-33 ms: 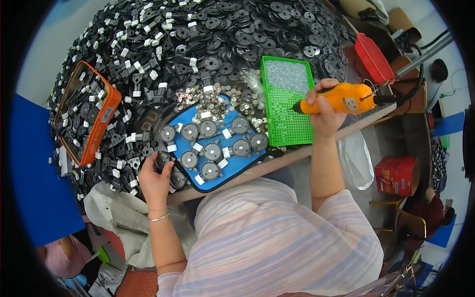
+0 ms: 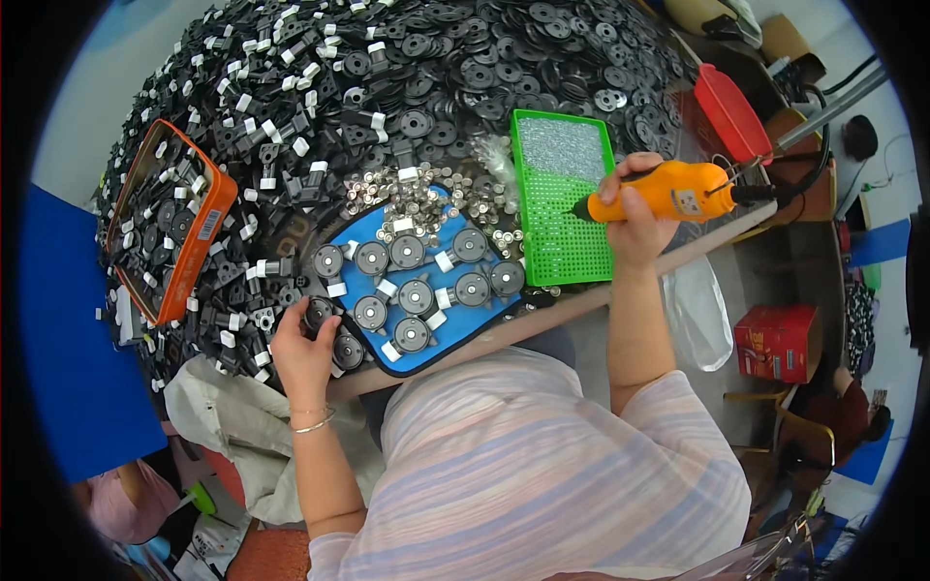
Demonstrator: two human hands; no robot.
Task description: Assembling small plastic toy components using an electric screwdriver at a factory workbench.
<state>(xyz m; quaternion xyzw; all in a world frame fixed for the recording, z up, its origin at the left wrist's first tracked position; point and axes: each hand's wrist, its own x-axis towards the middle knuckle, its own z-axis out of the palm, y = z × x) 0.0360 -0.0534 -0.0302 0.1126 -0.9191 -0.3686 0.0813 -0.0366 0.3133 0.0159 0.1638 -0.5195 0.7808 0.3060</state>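
Observation:
My left hand (image 2: 305, 356) has its thumb and fingers around a round black disc part (image 2: 321, 312), just left of a blue mat (image 2: 354, 232). Another disc part (image 2: 348, 351) lies beside the thumb. Several assembled disc parts (image 2: 414, 296), some showing white tabs, rest on the mat. My right hand (image 2: 639, 218) is closed around an orange electric screwdriver (image 2: 668, 192). Its dark tip points left, over the perforated lower part of a green tray (image 2: 567, 276). Small silvery screws (image 2: 560, 145) fill the far part of that tray.
Small metal caps (image 2: 417, 208) are heaped at the mat's far edge. Black parts with white ends (image 2: 262, 126) and black discs (image 2: 484, 73) pile up behind. An orange-rimmed tray (image 2: 208, 223) leans at left; a red tray (image 2: 728, 111) lies far right. The table edge (image 2: 572, 312) runs before me.

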